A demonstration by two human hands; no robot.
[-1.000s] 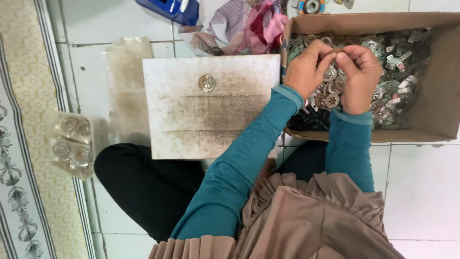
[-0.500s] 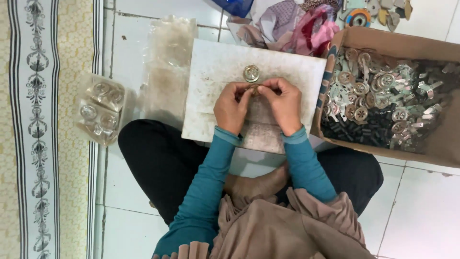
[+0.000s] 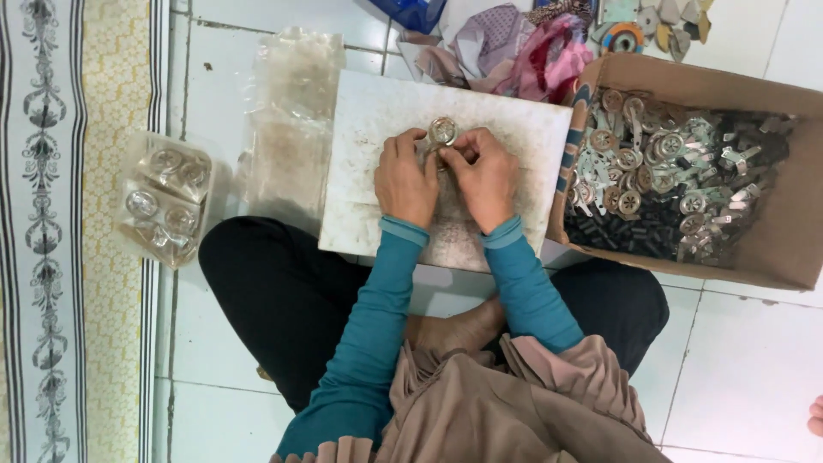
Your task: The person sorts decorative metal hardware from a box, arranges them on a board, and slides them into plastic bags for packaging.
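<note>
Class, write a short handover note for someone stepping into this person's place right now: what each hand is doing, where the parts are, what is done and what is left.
Left hand and right hand: both rest on the white board, fingertips pinching small metal parts together just below a round metal disc.
Supply: cardboard box to the right, full of loose metal parts.
Done: a clear bag of round pieces lies on the floor to the left, beside a stack of clear bags.
Left: the box is still well filled.
</note>
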